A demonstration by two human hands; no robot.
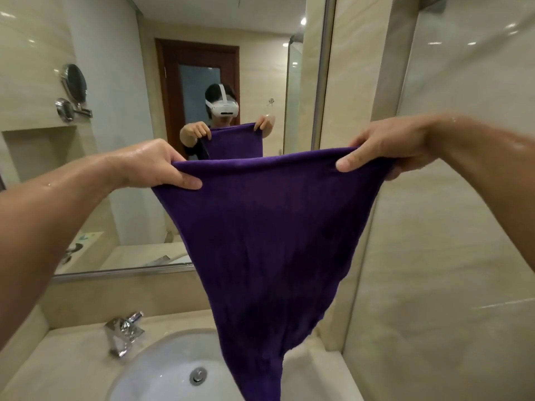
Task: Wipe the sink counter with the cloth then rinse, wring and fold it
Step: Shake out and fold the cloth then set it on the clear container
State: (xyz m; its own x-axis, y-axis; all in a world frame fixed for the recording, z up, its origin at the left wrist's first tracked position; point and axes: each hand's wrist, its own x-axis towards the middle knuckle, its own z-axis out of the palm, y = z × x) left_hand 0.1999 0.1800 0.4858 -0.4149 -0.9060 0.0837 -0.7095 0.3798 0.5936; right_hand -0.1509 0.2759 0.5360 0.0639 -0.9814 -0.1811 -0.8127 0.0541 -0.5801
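Well above the sink basin (150, 380), both hands hold the purple cloth (260, 241) spread out by its upper edge. The left hand (157, 164) pinches the cloth's left top corner, its thumb (185, 180) pressed across the near face of the fabric and the other fingers curled behind it. The right hand (382, 151) grips the right top corner the same way (thumbs on the near side in both cases), with its remaining fingers tucked behind the cloth and mostly hidden. Between the two sets of fingers the top edge runs nearly taut. Below the fingers the cloth hangs freely and narrows toward its lower end, which dangles over the right part of the white basin and hides some of its rim. Well below the left fingers a chrome faucet (123, 332) stands on the beige counter (66, 360), and the round drain (198, 376) sits in the basin just left of the hanging end. Beyond the fingers a wall mirror (121, 111) reflects the person, wearing a white headset (223, 107), holding up the same cloth. Water drops glisten on both forearms. Past the right fingers stands a pale tiled wall (448, 227).
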